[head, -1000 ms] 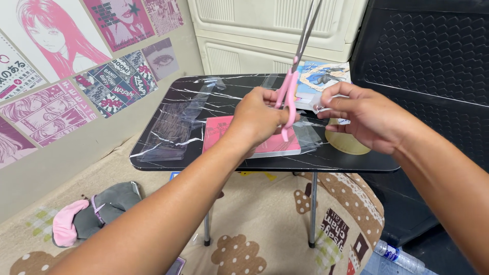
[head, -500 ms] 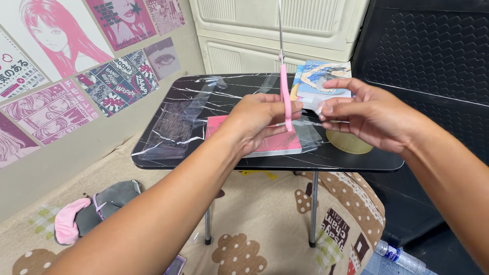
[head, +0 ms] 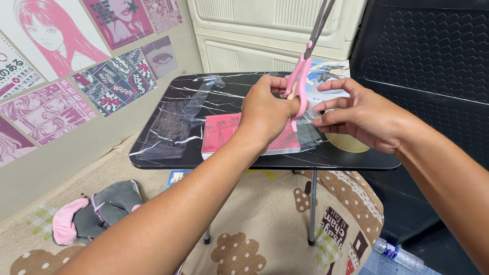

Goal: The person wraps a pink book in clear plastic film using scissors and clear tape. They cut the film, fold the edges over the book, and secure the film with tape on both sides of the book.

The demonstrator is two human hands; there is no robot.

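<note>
While the left hand grips the pink-handled scissors with the blades pointing to the top of the frame, the right hand pinches a small scrap of clear film just right of the handles. The blades are up and away from the film, so no cut is under way. Below the hands, at centre frame, a pink book lies on a clear plastic sheet on the black marble-patterned table, apparently not yet wrapped. More clear sleeves lie at left, untouched.
</note>
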